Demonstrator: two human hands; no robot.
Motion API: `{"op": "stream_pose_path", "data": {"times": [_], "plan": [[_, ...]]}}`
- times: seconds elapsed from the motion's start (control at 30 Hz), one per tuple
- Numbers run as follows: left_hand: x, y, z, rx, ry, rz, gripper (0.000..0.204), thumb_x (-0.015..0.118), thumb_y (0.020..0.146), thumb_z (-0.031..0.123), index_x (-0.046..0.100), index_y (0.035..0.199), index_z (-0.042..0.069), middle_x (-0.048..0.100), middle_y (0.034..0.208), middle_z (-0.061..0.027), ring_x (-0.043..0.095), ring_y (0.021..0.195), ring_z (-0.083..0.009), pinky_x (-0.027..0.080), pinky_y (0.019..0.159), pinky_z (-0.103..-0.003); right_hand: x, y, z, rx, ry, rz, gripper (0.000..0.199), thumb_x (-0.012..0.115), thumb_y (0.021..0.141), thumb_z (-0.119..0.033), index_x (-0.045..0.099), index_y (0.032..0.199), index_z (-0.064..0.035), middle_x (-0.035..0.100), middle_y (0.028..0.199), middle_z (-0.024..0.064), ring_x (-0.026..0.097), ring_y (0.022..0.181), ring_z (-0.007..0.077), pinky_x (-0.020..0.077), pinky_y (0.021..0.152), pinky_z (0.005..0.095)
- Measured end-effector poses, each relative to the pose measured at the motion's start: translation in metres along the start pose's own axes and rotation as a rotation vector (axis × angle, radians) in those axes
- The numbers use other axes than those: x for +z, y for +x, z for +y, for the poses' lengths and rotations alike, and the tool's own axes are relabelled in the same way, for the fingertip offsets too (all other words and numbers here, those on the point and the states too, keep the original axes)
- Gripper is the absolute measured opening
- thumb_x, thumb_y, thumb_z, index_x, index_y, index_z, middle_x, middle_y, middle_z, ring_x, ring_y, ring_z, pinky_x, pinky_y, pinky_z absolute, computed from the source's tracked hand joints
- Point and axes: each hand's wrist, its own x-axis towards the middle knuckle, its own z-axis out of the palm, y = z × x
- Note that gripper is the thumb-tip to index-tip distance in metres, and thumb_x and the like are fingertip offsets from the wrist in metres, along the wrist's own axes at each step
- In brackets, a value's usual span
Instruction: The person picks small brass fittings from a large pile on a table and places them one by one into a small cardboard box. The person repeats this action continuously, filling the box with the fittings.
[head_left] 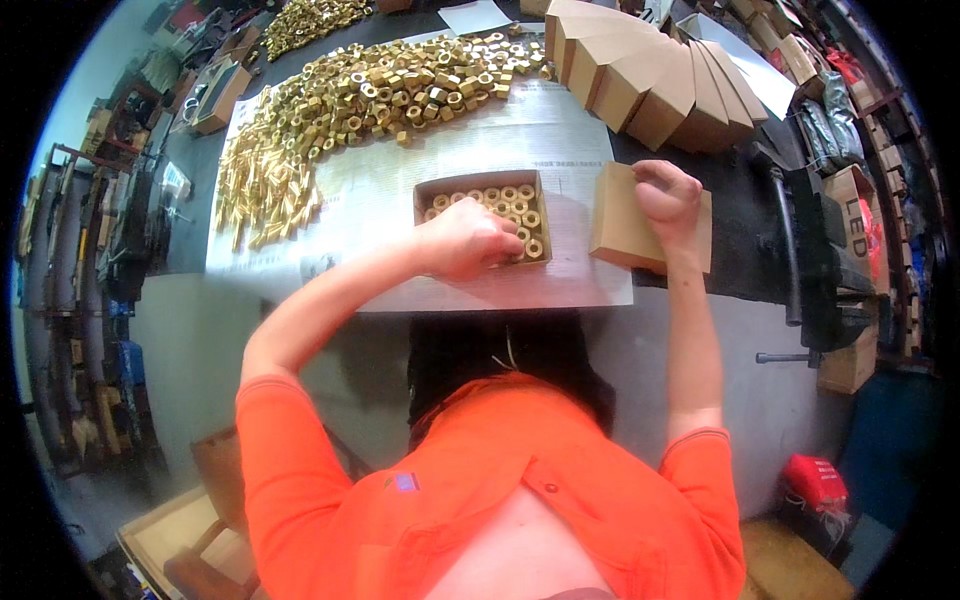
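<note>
A small open cardboard box (543, 200) stands on the papered table, filled with rows of brass nuts (520, 207). My left hand (466, 240) reaches over its near side, fingers curled down at the nuts. The hand hides part of the box, and whatever its fingertips hold is out of sight. Just to the right lies a plain brown cardboard box (618, 222). Over its far part my right hand (667, 203) is closed in a loose fist. What those fingers hold, if anything, cannot be seen.
A big heap of brass nuts (390, 90) covers the far paper, with slim brass pieces (262, 180) to its left. Fanned cardboard boxes (640, 75) stand at the far right. A dark metal tool with a bar handle (785, 235) is at the table's right edge.
</note>
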Motion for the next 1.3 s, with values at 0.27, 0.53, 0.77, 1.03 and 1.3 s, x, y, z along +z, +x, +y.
{"op": "stream_pose_path", "data": {"times": [0.27, 0.53, 0.77, 1.03, 1.3], "plan": [[-0.004, 0.007, -0.003, 0.043, -0.074, 0.005, 0.011, 0.067, 0.071, 0.015, 0.063, 0.081, 0.012, 0.058, 0.070, -0.0062, 0.059, 0.060, -0.0296, 0.045, 0.051, -0.042, 0.003, 0.000, 0.003, -0.025, 0.008, 0.024, 0.021, 0.054, 0.064, -0.008, 0.068, 0.079, -0.0023, 0.065, 0.070, 0.0110, 0.061, 0.061, 0.0148, 0.0469, 0.057, 0.0255], [0.003, 0.011, -0.010, 0.059, 0.008, -0.056, 0.012, 0.066, 0.067, 0.014, 0.063, 0.078, 0.011, 0.058, 0.067, -0.0059, 0.059, 0.060, -0.0298, 0.044, 0.051, -0.042, 0.002, 0.000, -0.001, -0.022, 0.034, 0.023, 0.021, 0.054, 0.063, -0.007, 0.068, 0.078, -0.0022, 0.064, 0.068, 0.0113, 0.060, 0.058, 0.0138, 0.0462, 0.056, 0.0247], [0.009, 0.007, -0.013, 0.026, -0.012, -0.008, 0.014, 0.066, 0.068, 0.016, 0.065, 0.082, 0.013, 0.061, 0.069, -0.0062, 0.060, 0.065, -0.0289, 0.046, 0.054, -0.041, 0.002, 0.002, -0.001, -0.036, -0.004, 0.012, 0.021, 0.054, 0.064, -0.005, 0.068, 0.079, -0.0011, 0.065, 0.069, 0.0113, 0.060, 0.059, 0.0122, 0.0462, 0.057, 0.0241], [-0.036, -0.022, -0.055, -0.432, -0.095, 0.503, 0.018, 0.071, 0.077, 0.022, 0.068, 0.090, 0.010, 0.067, 0.077, -0.0109, 0.065, 0.066, -0.0248, 0.051, 0.060, -0.033, -0.001, -0.001, -0.002, 0.037, 0.023, -0.015, 0.023, 0.054, 0.064, -0.005, 0.068, 0.081, -0.0006, 0.066, 0.071, 0.0095, 0.059, 0.060, 0.0112, 0.0466, 0.059, 0.0235], [-0.029, -0.066, -0.127, -0.967, 0.247, 0.272, 0.036, 0.067, 0.078, 0.031, 0.063, 0.109, 0.012, 0.067, 0.087, -0.0153, 0.064, 0.083, -0.0317, 0.050, 0.074, -0.042, -0.004, 0.002, -0.009, 0.035, 0.030, -0.037, 0.022, 0.054, 0.064, -0.003, 0.068, 0.081, -0.0003, 0.066, 0.072, 0.0101, 0.060, 0.060, 0.0119, 0.0471, 0.059, 0.0237]]}}
